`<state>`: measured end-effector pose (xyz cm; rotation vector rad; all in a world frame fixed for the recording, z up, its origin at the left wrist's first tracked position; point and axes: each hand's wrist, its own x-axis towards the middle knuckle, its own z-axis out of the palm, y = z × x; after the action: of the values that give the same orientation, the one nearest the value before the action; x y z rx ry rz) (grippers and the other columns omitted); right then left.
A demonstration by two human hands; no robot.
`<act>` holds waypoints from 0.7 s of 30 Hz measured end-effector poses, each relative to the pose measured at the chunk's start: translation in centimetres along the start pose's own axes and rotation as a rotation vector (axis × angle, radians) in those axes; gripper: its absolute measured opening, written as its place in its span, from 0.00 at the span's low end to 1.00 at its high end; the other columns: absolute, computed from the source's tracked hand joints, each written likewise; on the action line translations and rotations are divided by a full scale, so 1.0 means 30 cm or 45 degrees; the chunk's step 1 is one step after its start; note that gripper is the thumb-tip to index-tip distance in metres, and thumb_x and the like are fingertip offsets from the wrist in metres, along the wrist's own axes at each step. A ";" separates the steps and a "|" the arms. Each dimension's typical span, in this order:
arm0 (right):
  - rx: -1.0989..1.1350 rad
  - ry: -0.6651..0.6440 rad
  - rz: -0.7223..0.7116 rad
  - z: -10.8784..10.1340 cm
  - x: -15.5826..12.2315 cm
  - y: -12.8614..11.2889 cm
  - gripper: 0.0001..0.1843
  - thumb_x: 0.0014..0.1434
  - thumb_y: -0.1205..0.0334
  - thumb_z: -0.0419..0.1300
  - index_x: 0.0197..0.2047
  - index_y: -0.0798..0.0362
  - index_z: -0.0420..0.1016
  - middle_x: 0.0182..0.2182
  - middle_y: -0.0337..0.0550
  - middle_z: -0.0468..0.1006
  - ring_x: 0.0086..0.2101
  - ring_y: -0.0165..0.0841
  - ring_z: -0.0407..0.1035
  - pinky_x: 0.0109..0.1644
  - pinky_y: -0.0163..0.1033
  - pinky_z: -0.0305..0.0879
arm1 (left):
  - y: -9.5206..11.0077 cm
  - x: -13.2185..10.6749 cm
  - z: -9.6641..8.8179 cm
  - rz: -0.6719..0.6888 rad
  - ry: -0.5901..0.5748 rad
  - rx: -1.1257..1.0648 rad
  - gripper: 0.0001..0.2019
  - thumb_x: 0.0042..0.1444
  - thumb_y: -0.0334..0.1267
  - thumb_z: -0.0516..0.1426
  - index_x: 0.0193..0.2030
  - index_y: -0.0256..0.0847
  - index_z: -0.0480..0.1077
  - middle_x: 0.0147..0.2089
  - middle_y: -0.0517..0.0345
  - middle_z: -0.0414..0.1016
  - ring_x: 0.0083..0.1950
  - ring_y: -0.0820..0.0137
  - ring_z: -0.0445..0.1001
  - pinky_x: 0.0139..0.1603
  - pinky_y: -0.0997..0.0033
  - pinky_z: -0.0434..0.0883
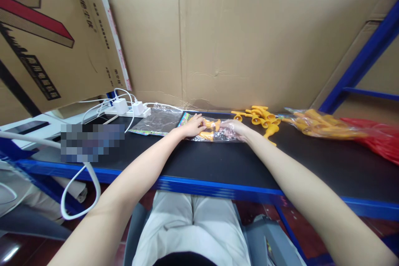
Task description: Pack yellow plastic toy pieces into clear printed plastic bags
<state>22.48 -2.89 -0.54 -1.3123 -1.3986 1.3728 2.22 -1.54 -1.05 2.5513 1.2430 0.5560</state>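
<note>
A clear plastic bag (230, 137) with a colourful printed header lies flat on the black tabletop, orange plastic pieces (206, 136) inside it. My left hand (192, 127) presses on the header end, its fingers closed on the bag beside the pieces. At the other end, my right hand (233, 129) grips the film, which partly covers its fingers; whether they also touch an orange piece cannot be made out. Loose orange pieces with cup-shaped ends (257, 118) are piled just beyond my right hand. Left of my left hand is another clear bag (156, 120), lying flat.
A filled bag of orange pieces (321, 124) and a red plastic bag (378, 135) lie at the right. White chargers in a power strip (145, 112), with cables, stand at the left. Cardboard (249, 41) walls the back; a blue rail (215, 187) edges the front.
</note>
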 end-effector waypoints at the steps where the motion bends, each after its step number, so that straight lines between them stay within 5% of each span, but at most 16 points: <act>1: 0.015 0.044 0.029 -0.002 0.004 0.002 0.03 0.52 0.70 0.57 0.27 0.60 0.67 0.18 0.40 0.71 0.14 0.23 0.58 0.15 0.29 0.57 | -0.001 0.000 0.001 0.005 0.002 -0.004 0.04 0.57 0.36 0.50 0.34 0.39 0.61 0.63 0.45 0.55 0.68 0.64 0.40 0.64 0.57 0.46; 14: -0.072 -0.101 -0.052 -0.018 0.020 0.015 0.11 0.48 0.69 0.61 0.38 0.59 0.74 0.34 0.48 0.77 0.18 0.20 0.60 0.23 0.30 0.65 | -0.045 0.014 0.009 0.043 0.078 -0.035 0.02 0.55 0.35 0.50 0.33 0.40 0.62 0.55 0.48 0.62 0.66 0.63 0.49 0.61 0.61 0.54; 18: -0.570 0.291 -0.189 -0.072 0.046 0.019 0.12 0.52 0.69 0.55 0.40 0.59 0.73 0.32 0.49 0.76 0.22 0.27 0.66 0.33 0.40 0.69 | -0.041 0.013 0.007 0.004 0.092 -0.060 0.03 0.55 0.36 0.50 0.32 0.41 0.62 0.52 0.50 0.65 0.64 0.63 0.51 0.59 0.62 0.56; 21: -0.818 0.641 -0.399 -0.146 0.077 0.036 0.16 0.51 0.73 0.51 0.43 0.59 0.73 0.42 0.53 0.73 0.40 0.36 0.69 0.50 0.46 0.62 | -0.043 0.013 0.009 -0.012 0.087 -0.073 0.04 0.55 0.37 0.49 0.32 0.41 0.62 0.51 0.51 0.66 0.65 0.63 0.51 0.60 0.62 0.56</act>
<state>26.49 0.12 -1.34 -1.5994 -1.6410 0.3377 1.65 -0.46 -1.69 2.4975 1.2423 0.6721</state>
